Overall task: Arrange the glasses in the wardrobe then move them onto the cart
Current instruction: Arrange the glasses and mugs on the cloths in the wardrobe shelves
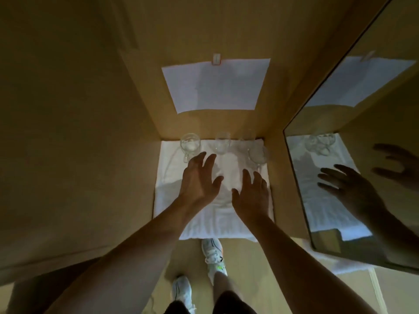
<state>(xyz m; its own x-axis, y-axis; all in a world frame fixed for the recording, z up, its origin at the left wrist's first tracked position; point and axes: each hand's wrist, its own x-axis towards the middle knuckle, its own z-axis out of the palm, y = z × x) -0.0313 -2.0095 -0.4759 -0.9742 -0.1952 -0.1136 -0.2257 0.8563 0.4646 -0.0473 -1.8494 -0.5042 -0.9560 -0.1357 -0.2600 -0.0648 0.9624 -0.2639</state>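
We see three glasses along the far edge of a white towel (204,225) on the wardrobe floor (281,200): left glass (190,144), middle glass (222,142), right glass (258,155). Our left hand (199,177) and right hand (251,193) hover over the towel, fingers spread, holding nothing. A mirror (353,155) stands at right, white paper (215,85) on the far panel.

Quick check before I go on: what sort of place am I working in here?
Most likely the inside of a wooden wardrobe in a bedroom: wood panels on three sides, a mirror on the right, and glasses standing on a white towel.
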